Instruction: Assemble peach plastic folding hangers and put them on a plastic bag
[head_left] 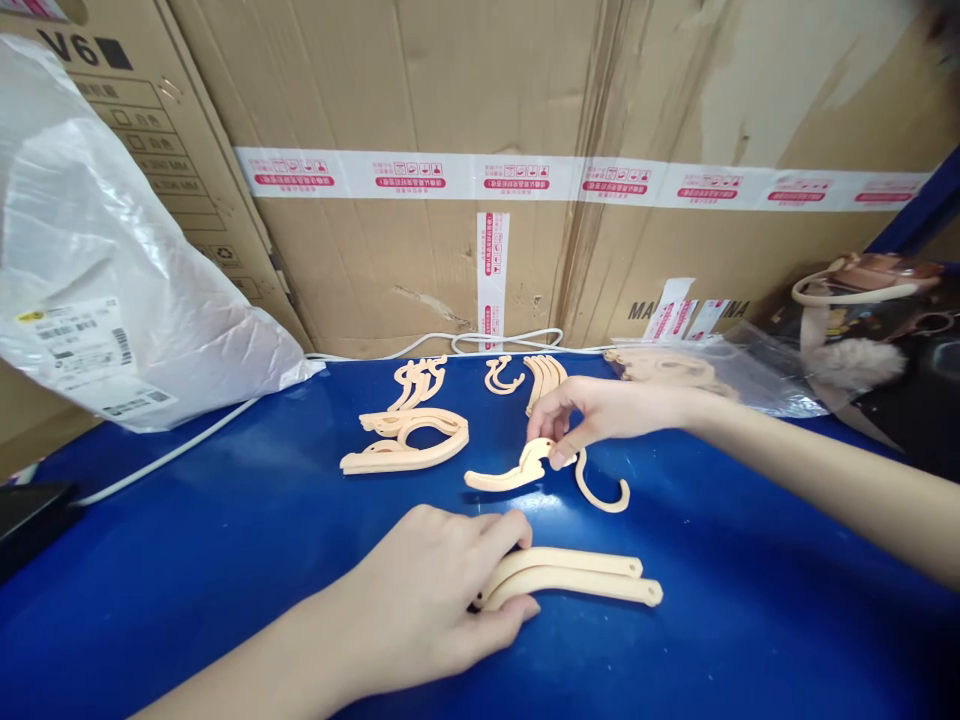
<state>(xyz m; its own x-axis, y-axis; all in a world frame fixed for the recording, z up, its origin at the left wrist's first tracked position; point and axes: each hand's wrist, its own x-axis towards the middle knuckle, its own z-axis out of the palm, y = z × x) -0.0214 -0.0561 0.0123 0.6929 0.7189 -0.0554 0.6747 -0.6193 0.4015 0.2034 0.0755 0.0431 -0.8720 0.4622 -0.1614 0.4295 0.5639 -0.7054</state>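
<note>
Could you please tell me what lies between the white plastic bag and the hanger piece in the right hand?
In the head view, a cluster of cream hanger parts lies between the white plastic bag and the hanger piece.

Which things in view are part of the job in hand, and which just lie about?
Probably in the job:
curved arms in the left hand
short curved piece in the right hand
similar pale pieces beyond

Probably lying about:
white parcel
white cord
dark bag

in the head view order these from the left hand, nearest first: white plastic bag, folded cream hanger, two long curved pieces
1. Two long curved pieces: held in the left hand.
2. Folded cream hanger: beyond it.
3. White plastic bag: far left.
</note>
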